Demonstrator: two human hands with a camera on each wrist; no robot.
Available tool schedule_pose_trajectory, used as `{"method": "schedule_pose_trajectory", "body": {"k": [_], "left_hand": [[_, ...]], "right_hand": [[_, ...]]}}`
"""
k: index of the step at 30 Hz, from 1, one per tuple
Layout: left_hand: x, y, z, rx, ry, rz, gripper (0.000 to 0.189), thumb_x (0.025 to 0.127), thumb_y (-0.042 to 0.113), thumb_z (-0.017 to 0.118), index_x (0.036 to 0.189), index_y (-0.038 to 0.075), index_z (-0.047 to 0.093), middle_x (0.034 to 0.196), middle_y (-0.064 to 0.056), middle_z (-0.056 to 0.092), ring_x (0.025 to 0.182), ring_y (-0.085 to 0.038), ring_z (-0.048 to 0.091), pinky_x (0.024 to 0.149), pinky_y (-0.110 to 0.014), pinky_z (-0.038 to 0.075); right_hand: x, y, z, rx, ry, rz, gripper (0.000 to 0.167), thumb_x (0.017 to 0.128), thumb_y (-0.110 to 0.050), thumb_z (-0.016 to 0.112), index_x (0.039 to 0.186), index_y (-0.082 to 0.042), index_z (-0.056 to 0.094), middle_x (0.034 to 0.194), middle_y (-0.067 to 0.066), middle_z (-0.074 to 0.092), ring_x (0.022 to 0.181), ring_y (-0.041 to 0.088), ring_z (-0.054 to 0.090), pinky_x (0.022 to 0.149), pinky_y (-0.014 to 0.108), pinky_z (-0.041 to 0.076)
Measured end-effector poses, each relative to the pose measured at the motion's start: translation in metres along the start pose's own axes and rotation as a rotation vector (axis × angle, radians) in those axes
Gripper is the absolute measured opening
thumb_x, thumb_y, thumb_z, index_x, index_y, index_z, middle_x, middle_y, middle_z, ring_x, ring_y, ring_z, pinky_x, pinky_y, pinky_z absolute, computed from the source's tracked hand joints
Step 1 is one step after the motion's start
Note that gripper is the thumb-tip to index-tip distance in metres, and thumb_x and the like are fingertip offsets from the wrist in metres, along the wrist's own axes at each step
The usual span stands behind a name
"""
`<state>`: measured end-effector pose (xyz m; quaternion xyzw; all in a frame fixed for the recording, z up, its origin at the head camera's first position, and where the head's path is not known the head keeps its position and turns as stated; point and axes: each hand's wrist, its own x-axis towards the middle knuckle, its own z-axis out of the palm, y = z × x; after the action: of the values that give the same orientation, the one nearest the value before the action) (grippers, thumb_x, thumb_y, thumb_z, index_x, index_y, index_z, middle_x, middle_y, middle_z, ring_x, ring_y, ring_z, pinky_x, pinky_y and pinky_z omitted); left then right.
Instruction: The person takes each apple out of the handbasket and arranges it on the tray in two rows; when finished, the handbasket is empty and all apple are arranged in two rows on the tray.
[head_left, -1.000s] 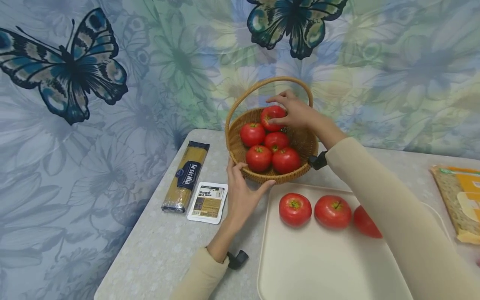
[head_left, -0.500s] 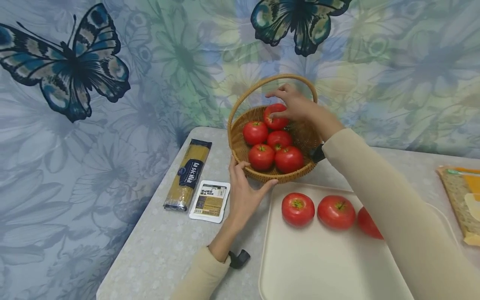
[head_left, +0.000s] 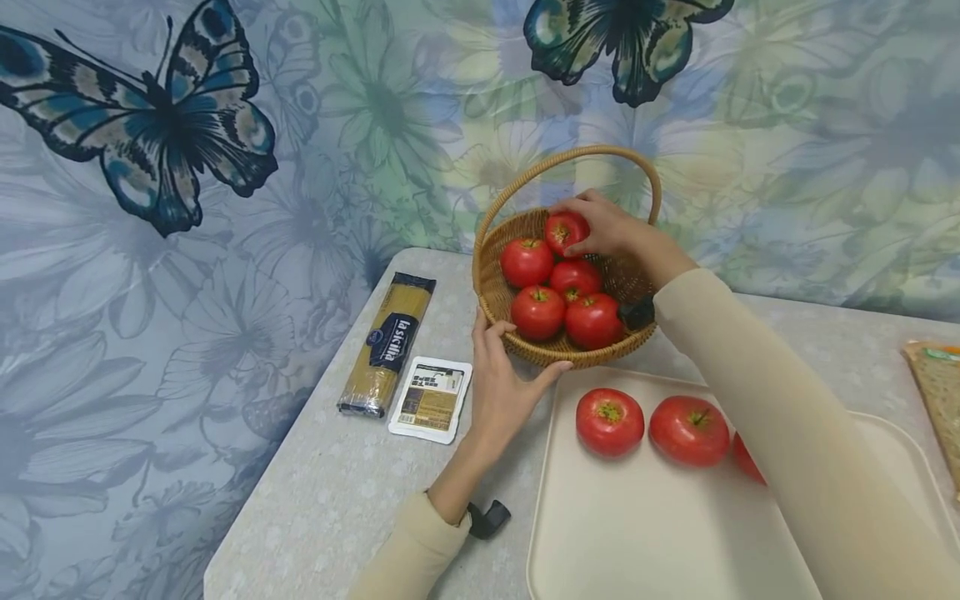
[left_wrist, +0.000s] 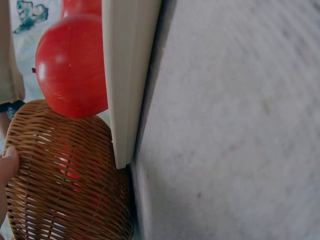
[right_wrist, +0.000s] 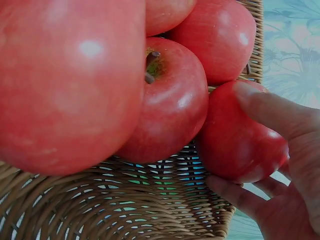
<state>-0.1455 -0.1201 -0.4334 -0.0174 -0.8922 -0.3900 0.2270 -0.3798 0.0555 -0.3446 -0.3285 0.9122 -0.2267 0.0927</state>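
Observation:
A wicker basket (head_left: 573, 360) with an arched handle stands tilted at the back of the table, with several red apples in it. My left hand (head_left: 504, 404) holds its front-left rim, and the thumb (left_wrist: 9, 165) lies against the woven side in the left wrist view. Inside, my right hand (head_left: 613, 227) grips the rearmost apple (head_left: 564, 233), thumb on one side and fingers on the other, as the right wrist view also shows. Other apples lie close in front of it, among them a front apple (head_left: 537, 312) and a right-hand apple (head_left: 594, 321).
A cream tray (head_left: 637, 533) in front of the basket bears an apple (head_left: 610, 422), a second apple (head_left: 690, 431) and a third partly behind the right sleeve. Left are a spaghetti packet (head_left: 386, 346) and a white-edged flat pack (head_left: 431, 400). Another package (head_left: 941, 400) lies far right.
My right hand's fingers have come down and closed round the rearmost apple, which has turned slightly. The left hand keeps its place on the basket. The head view has shifted a little.

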Motion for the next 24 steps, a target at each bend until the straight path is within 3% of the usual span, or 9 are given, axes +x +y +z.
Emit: {"method": "schedule_pose_trajectory", "body": {"k": [10,16,20,24], "left_hand": [[-0.009,-0.008,-0.014,-0.011,-0.028,0.02,0.082,0.072,0.065,0.076,0.121,0.01,0.04,0.157,-0.019,0.022,0.147,-0.034,0.024,0.109,-0.045,0.041],[-0.015,-0.012,-0.019,-0.045,-0.049,0.022,0.082,0.072,0.066,0.075,0.121,0.01,0.041,0.158,-0.02,0.021,0.147,-0.035,0.025,0.108,-0.046,0.041],[-0.017,-0.015,-0.025,-0.069,-0.051,0.039,0.082,0.072,0.064,0.076,0.12,0.008,0.041,0.157,-0.022,0.021,0.148,-0.036,0.022,0.111,-0.046,0.038],[-0.019,-0.018,-0.03,-0.071,-0.052,0.052,0.081,0.072,0.063,0.076,0.12,0.007,0.042,0.157,-0.022,0.022,0.148,-0.036,0.021,0.112,-0.046,0.037]], "right_hand": [[-0.018,-0.016,0.005,-0.006,0.034,0.018,0.067,0.081,-0.01,0.078,0.141,-0.01,0.047,0.134,0.023,0.042,0.124,0.039,0.043,0.106,0.054,0.037],[-0.042,-0.036,0.002,-0.031,0.119,-0.047,0.066,0.079,-0.015,0.081,0.137,-0.013,0.051,0.13,0.019,0.047,0.12,0.036,0.047,0.103,0.051,0.041],[-0.068,-0.059,-0.003,-0.041,0.174,-0.099,0.068,0.077,-0.018,0.083,0.138,-0.016,0.051,0.129,0.017,0.048,0.118,0.034,0.049,0.099,0.05,0.044],[-0.111,-0.077,0.001,-0.001,0.241,-0.158,0.069,0.076,-0.02,0.084,0.137,-0.017,0.052,0.13,0.014,0.05,0.117,0.029,0.05,0.096,0.048,0.048]]}}
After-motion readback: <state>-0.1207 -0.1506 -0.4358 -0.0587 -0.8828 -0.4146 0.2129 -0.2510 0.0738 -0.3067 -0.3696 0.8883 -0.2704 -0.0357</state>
